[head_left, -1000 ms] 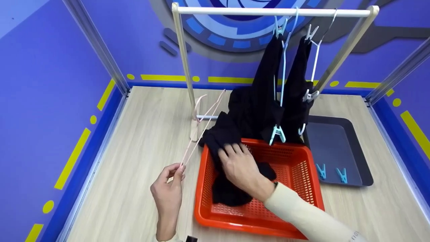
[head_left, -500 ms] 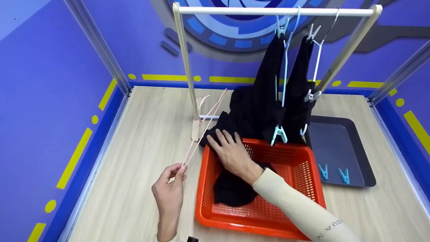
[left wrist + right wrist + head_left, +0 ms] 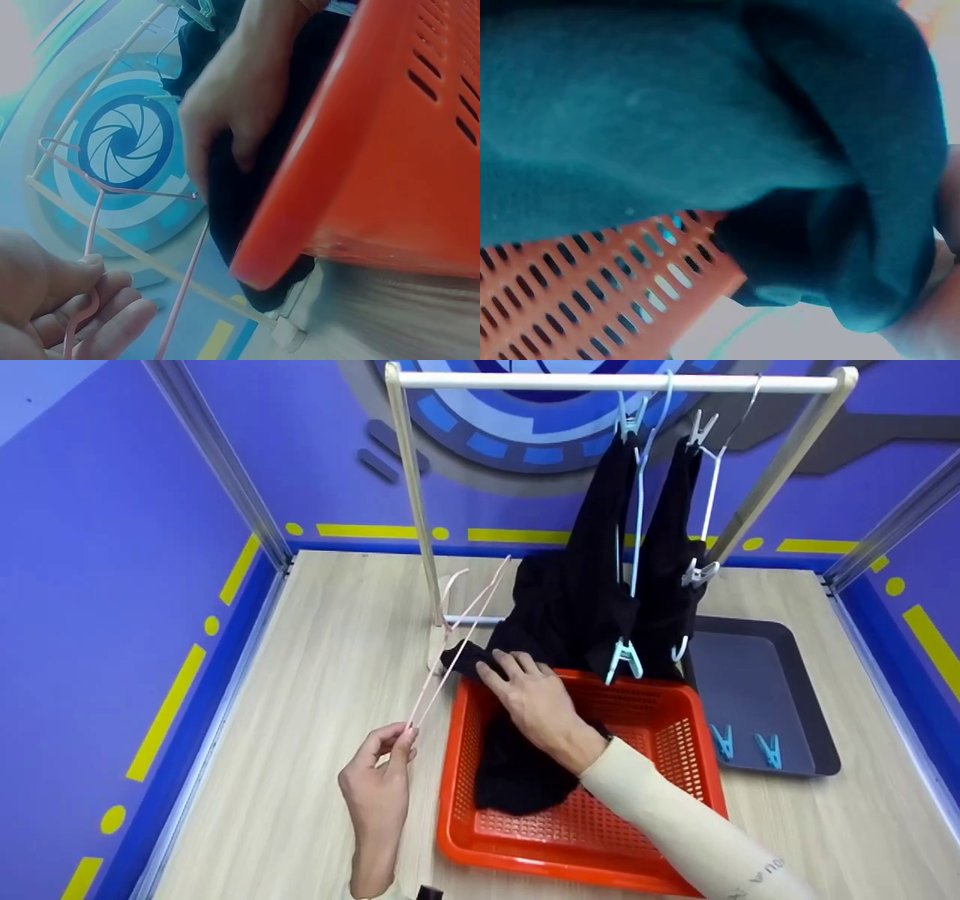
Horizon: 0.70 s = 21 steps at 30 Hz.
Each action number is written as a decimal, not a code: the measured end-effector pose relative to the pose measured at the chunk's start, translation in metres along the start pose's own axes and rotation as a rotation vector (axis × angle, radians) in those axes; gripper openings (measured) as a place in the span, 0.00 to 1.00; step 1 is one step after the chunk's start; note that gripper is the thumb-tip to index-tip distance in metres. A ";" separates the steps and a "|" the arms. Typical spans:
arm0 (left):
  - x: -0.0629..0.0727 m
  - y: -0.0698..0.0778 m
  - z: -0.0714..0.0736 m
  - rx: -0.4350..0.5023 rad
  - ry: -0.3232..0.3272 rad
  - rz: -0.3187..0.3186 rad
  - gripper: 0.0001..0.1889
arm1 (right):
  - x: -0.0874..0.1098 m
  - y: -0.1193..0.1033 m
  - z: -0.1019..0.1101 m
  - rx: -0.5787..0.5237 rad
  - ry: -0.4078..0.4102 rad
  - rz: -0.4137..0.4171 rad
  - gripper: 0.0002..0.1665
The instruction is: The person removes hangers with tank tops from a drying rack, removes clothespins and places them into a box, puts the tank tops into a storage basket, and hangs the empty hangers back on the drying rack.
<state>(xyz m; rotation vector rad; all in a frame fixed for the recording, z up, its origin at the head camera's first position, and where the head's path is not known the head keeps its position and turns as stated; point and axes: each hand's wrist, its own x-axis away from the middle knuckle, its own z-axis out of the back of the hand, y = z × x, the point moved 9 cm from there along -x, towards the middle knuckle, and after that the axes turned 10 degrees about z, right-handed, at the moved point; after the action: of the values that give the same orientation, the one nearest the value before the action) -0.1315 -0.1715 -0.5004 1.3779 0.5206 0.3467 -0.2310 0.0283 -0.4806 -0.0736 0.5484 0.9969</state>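
Observation:
My left hand point(image 3: 379, 772) pinches one end of a thin pink clothes hanger point(image 3: 472, 636), which slants up and away left of the basket. In the left wrist view its thumb and fingers close on the pink wire. My right hand point(image 3: 538, 705) grips a black garment point(image 3: 525, 780) at the back left rim of the red basket point(image 3: 577, 870). Part of that cloth lies inside the basket; a corner hangs over the rim beside the hanger. The right wrist view is mostly filled by the cloth, with fingers point(image 3: 949, 199) holding its edge at the right.
A white rack point(image 3: 525, 381) stands behind the basket. Black clothes point(image 3: 592, 540) hang from it on a blue hanger point(image 3: 640, 517) and a white hanger point(image 3: 712, 495), with clothespins point(image 3: 622, 660). At right, a grey tray point(image 3: 742, 682) holds two blue clothespins point(image 3: 768, 751).
My right hand reached forward over the cloth with spread fingers, then gathered it back toward the basket; the cloth at the rim has flattened. My left hand and the pink hanger have hardly moved.

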 end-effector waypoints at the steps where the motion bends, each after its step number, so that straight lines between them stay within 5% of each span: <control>1: 0.000 0.001 0.001 0.001 0.001 -0.001 0.04 | 0.001 -0.001 0.006 -0.010 0.008 0.002 0.25; 9: -0.001 0.001 0.003 -0.005 0.005 0.007 0.05 | 0.022 -0.010 0.039 -0.016 -0.043 0.059 0.26; 16: 0.000 0.001 0.001 -0.004 0.000 0.008 0.04 | 0.041 -0.021 0.029 0.008 -0.221 0.108 0.22; 21: 0.001 0.001 -0.001 0.000 -0.005 0.011 0.04 | 0.035 -0.017 0.025 -0.027 -0.146 0.054 0.30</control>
<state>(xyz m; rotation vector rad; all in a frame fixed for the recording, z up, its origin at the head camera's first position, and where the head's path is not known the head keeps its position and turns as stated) -0.1314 -0.1705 -0.4997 1.3817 0.5089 0.3523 -0.1925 0.0543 -0.4785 -0.0099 0.4054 1.0535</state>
